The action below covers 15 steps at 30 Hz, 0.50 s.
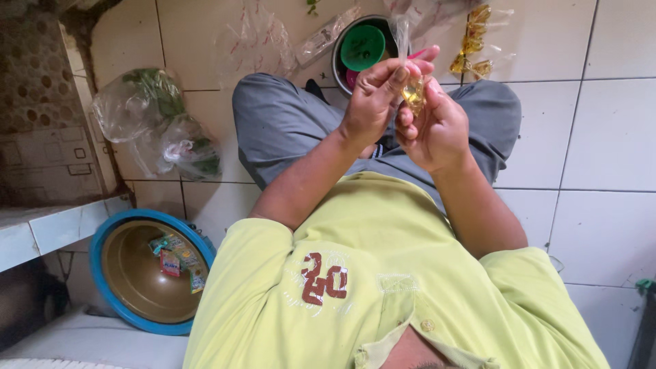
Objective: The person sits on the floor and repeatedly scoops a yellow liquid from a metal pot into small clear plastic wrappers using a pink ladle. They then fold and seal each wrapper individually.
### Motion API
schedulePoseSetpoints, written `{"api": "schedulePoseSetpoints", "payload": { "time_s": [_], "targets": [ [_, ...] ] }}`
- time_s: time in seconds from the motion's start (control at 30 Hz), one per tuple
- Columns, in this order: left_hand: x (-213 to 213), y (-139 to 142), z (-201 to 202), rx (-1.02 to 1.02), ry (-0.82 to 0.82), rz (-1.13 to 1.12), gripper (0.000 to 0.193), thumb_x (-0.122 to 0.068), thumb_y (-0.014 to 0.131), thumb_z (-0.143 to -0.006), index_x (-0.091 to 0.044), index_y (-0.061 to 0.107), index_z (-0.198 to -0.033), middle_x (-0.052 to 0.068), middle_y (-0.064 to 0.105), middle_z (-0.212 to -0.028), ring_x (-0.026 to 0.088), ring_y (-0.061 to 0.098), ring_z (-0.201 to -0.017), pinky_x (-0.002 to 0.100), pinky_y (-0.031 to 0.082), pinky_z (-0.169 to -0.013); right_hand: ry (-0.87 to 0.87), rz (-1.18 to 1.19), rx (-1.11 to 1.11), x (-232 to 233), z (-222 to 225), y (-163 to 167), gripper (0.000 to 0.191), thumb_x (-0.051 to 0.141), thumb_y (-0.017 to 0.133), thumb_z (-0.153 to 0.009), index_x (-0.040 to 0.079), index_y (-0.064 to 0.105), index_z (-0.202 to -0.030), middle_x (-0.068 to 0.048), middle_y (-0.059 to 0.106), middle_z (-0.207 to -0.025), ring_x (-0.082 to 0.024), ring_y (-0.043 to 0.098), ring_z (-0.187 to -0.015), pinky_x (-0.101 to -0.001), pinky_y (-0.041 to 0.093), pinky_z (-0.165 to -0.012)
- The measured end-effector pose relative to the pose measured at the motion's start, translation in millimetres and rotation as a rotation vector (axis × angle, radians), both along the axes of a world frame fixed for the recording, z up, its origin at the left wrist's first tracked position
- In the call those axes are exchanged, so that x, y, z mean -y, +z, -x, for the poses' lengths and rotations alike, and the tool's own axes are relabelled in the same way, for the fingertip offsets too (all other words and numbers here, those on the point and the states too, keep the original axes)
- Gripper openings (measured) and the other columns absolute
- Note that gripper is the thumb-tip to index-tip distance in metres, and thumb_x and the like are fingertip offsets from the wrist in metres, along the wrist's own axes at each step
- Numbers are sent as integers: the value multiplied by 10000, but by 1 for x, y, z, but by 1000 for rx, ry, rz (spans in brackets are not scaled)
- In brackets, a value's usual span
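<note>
A small clear plastic packet of yellow liquid [413,94] is being held at upper centre of the frame, between both hands. The left hand [372,102] is being kept on the packet's left side, its fingers [400,70] curled over the twisted top of the packet and pinching it. The right hand [437,130] is being cupped around the packet's right and lower side, its fingers [404,116] pressed against the packet from below. Both forearms are being raised over the lap, above grey trousers [280,123] and a yellow-green shirt [383,273] filling the lower centre of the frame.

Just behind the hands, at top centre, a metal pot [339,65] is standing on the white tiled floor [608,137], with a green round lid [363,47] lying inside it. To the upper right of the hands, a string of similar filled yellow packets [473,41] is lying on the floor, near the pot. Loose clear plastic bags [256,41] are lying at top centre-left, just beside the pot. At upper left, a clear bag with green leaves [147,102] is resting on the floor, touching a second bag of leaves [188,147] lower down. At lower left, a blue-rimmed basin [109,236] is sitting beside a white ledge [55,229], with small colourful sachets [176,258] lying inside it.
</note>
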<state>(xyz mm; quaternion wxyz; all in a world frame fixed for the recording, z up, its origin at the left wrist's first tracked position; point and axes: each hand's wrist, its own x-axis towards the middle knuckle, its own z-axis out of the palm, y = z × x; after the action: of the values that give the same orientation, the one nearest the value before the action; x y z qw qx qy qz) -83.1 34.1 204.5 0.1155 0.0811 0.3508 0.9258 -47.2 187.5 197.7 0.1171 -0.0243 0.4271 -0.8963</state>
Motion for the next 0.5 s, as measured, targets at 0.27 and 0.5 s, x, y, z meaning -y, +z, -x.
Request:
{"api": "schedulePoseSetpoints", "payload": {
  "time_s": [0.27, 0.5],
  "targets": [
    [12, 1, -1, -622, 213, 1011, 133, -122, 656, -1036, -29, 740, -1079, 83, 774, -1128, 311, 625, -1361, 452, 386, -1191, -177, -563, -384, -28, 13, 6, 524, 231, 764, -1103, -13, 487, -1475, -38, 596, -1235, -93, 590, -1101, -233, 510, -937],
    [5, -3, -2, -576, 99, 902, 196, -108, 671, -1032, -30, 717, -1206, 123, 733, -1275, 311, 553, -1429, 430, 420, -1211, -206, -1076, -698, -39, 25, 54, 59, 23, 703, -1136, 3, 737, -1180, -89, 660, -1009, -161, 648, -955, -273, 510, -810]
  ]
}}
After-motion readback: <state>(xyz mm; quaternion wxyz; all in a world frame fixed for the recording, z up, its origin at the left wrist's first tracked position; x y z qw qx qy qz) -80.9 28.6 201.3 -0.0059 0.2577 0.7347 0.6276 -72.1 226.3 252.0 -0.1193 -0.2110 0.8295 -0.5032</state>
